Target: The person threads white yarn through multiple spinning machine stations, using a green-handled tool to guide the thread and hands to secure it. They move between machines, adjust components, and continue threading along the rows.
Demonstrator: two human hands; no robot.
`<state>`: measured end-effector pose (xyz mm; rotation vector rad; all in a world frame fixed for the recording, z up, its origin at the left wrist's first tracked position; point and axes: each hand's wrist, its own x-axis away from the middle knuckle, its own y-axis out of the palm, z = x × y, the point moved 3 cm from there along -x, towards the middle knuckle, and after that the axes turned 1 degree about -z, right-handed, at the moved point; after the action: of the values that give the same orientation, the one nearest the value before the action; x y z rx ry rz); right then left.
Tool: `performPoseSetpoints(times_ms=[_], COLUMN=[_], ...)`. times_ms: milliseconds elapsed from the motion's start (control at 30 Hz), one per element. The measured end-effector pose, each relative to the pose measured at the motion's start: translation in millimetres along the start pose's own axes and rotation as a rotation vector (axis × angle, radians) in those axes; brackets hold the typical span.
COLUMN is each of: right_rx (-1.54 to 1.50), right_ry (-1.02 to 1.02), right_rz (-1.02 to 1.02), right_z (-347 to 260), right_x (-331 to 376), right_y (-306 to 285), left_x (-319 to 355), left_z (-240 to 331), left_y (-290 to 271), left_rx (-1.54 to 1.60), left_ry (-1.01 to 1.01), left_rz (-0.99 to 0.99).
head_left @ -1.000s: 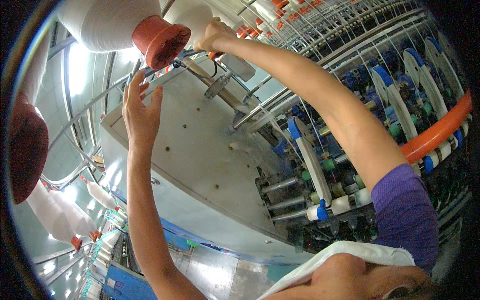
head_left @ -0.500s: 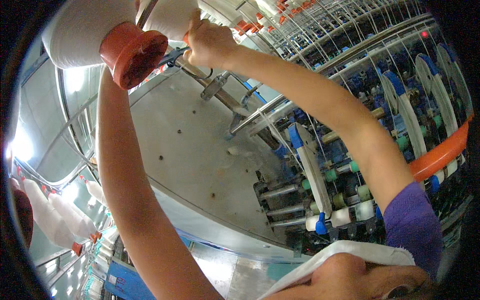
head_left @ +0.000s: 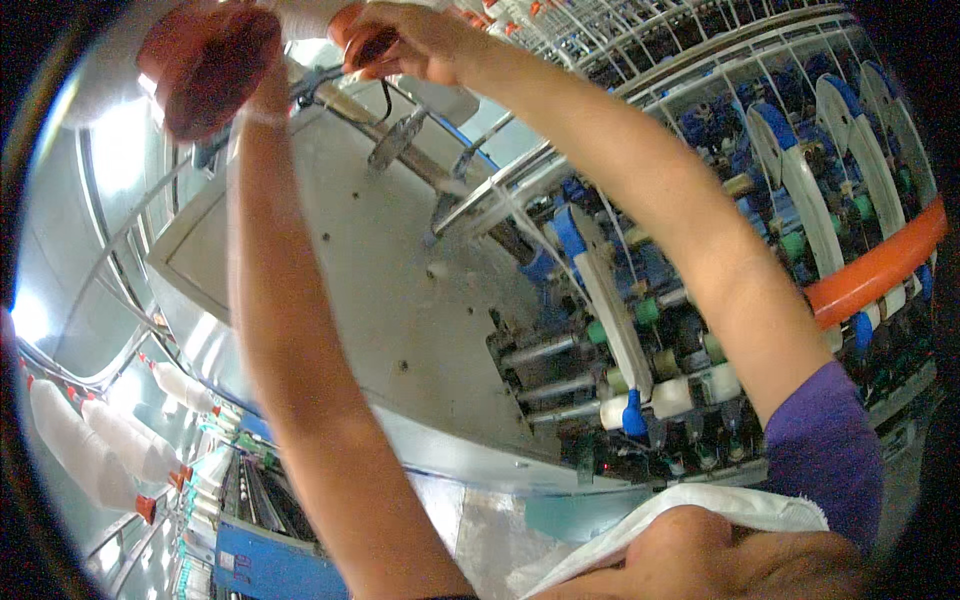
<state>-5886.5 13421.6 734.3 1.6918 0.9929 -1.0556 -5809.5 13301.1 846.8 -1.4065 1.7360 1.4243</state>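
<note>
Far left, low: white roving bobbins hang in a slanting row, red tube ends pointing down to the right. Below and right of them, a blue panel beside dark machinery; contents, if any, unclear.

Upper left: a large red bobbin tube, blurred, mouth toward the viewer, white winding behind it. Hollow end dark; inside not readable.

Left hand reaches up at the tube's right edge, mostly hidden behind it; cannot tell whether it grips. Forearm rises from the lower edge, across a grey metal panel.

Just right: a second, smaller-looking orange-red bobbin tube, up near the top edge, also hollow and dark within. Right hand is curled about its right side, fingers above and below the rim, grasping it.

Right of the panel: white, blue-tipped machine arms over pale rollers. Far right: an orange pipe runs behind the right upper arm, above a purple sleeve.
</note>
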Motion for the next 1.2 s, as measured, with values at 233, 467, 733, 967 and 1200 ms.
performPoseSetpoints(times_ms=[233,467,733,967,1200], right_rx=[1.372,0.662,0.664,0.991,1.663], right_ry=[0.106,-0.017,-0.028,-0.040,0.161], right_rz=[0.437,0.160,0.048,0.112,-1.040], right_z=[-28.7,-27.0,-25.7,-25.8,19.3], right_x=[-22.2,-19.4,-16.7,43.8,205.8], right_y=[-25.4,-11.6,-30.5,-9.1,36.3], left_x=[204.5,288.6,301.4,296.2,316.4], left_z=[129.9,155.8,160.6,140.5,131.9], left_y=[-47.4,-140.7,-80.5,-114.2,-225.8], left_rx=[0.687,1.044,1.058,1.745,1.498], left_ry=[0.043,-0.648,-1.104,-1.551,-1.212], left_rz=[-0.809,-0.906,-0.868,-1.012,-1.349])
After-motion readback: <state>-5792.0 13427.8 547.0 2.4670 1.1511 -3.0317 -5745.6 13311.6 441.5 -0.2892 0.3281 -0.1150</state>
